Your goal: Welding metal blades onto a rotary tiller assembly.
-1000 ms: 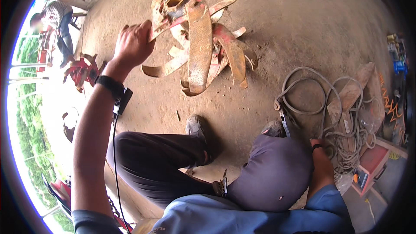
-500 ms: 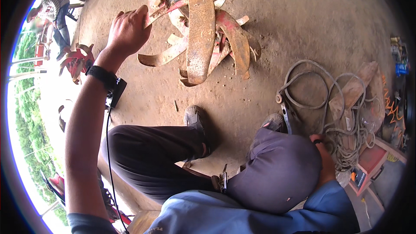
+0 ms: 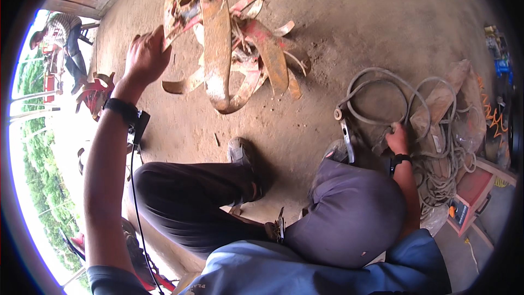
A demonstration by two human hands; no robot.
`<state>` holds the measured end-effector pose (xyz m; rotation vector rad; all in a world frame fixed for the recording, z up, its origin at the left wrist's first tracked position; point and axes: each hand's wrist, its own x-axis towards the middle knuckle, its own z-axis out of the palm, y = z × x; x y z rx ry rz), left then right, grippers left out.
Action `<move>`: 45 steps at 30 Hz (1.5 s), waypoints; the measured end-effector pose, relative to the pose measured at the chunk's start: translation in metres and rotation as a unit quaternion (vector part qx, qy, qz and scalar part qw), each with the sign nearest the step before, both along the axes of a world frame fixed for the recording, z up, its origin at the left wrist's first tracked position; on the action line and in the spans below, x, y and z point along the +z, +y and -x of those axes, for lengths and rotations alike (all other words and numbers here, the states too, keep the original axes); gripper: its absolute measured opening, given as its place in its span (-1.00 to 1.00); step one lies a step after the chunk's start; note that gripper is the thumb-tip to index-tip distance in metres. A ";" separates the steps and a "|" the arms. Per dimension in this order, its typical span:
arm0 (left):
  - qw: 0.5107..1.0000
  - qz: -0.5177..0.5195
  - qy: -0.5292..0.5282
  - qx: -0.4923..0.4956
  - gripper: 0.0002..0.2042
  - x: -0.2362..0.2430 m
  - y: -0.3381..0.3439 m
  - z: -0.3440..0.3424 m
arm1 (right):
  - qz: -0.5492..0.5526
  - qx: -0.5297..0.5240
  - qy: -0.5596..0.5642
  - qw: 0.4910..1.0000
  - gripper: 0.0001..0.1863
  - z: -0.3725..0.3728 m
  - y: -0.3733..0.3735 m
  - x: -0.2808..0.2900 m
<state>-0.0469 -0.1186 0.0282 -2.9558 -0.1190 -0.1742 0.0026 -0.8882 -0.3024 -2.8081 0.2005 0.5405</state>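
While the left hand (image 3: 147, 57) is clamped on a blade (image 3: 184, 27) of the rusty rotor (image 3: 216, 43) ahead on the floor (image 3: 349, 27), the right hand (image 3: 398, 137) sits well apart beside looped cable (image 3: 439, 183), grip unclear | likely heavy, stiff, gritty | hold flat blade or hub (image 3: 197, 8), avoiding curved edges | room rightward, cable nearer

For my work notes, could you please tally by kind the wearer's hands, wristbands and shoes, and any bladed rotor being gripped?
Hands (left hand, right hand): 2
Wristbands: 2
Shoes: 2
Gripped bladed rotor: 1
Total: 7
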 end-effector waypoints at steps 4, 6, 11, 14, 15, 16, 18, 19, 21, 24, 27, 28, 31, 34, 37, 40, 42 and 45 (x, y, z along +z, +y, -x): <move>1.000 0.011 -0.010 -0.013 -0.87 0.002 -0.005 0.004 | 0.103 0.040 0.111 0.988 -0.33 0.017 -0.027 -0.022; 1.000 0.018 -0.017 -0.011 -0.89 0.002 -0.008 0.005 | 0.077 0.051 0.162 0.982 -0.17 0.022 -0.035 -0.026; 0.998 0.027 -0.043 -0.029 -0.88 0.001 -0.006 0.005 | -0.041 0.100 0.231 0.967 -0.57 0.011 -0.040 -0.004; 0.999 0.042 -0.010 -0.006 -0.86 -0.002 -0.002 0.009 | -0.200 -0.063 0.199 0.957 -0.59 0.022 -0.025 0.022; 0.998 0.054 -0.008 -0.008 -0.87 -0.003 -0.001 0.012 | -0.266 -0.144 0.185 0.935 -0.66 0.027 -0.016 0.033; 0.998 0.056 -0.009 -0.009 -0.86 -0.005 -0.001 0.013 | -0.374 -0.238 0.106 0.890 -0.77 0.034 -0.001 0.043; 0.998 0.060 -0.007 -0.010 -0.80 -0.007 -0.001 0.016 | -0.471 -0.281 -0.010 0.836 -0.77 0.028 0.023 0.079; 0.998 0.062 -0.011 -0.013 -0.77 -0.008 -0.001 0.018 | -0.513 -0.302 -0.064 0.801 -0.75 0.024 0.036 0.101; 0.997 0.076 0.009 0.024 -0.95 -0.008 -0.002 0.019 | -0.543 -0.214 -0.066 0.809 -0.69 -0.011 0.055 0.169; 0.996 0.083 0.008 0.026 -0.91 -0.006 -0.003 0.023 | -0.579 -0.158 -0.095 0.794 -0.57 -0.048 0.085 0.305; 0.994 0.100 0.037 0.026 -0.85 -0.003 -0.003 0.026 | -0.671 -0.025 -0.105 0.733 -0.52 -0.063 0.139 0.447; 0.995 0.088 0.035 0.034 -0.82 -0.002 -0.003 0.028 | -0.675 0.050 -0.140 0.723 -0.51 -0.059 0.161 0.486; 0.995 0.087 0.026 0.029 -0.77 -0.003 -0.002 0.030 | -0.593 0.150 -0.196 0.767 -0.46 -0.053 0.239 0.542; 0.994 0.105 -0.017 0.015 -0.79 -0.005 0.000 0.032 | -0.713 0.173 -0.035 0.678 -0.48 -0.014 0.301 0.516; 0.994 0.109 -0.010 0.012 -0.80 -0.008 -0.002 0.032 | -0.574 0.176 0.009 0.800 -0.44 0.019 0.357 0.416; 0.995 0.100 0.001 -0.013 -0.73 -0.010 -0.004 0.031 | -0.341 0.125 0.207 0.908 -0.73 0.034 0.380 0.353; 0.993 0.110 -0.027 -0.019 -0.72 -0.010 -0.004 0.026 | -0.402 0.150 0.130 0.894 -0.81 0.039 0.373 0.346; 0.991 0.111 -0.050 -0.055 -0.75 -0.011 0.004 0.020 | -0.503 0.118 0.121 0.848 -0.78 0.044 0.353 0.376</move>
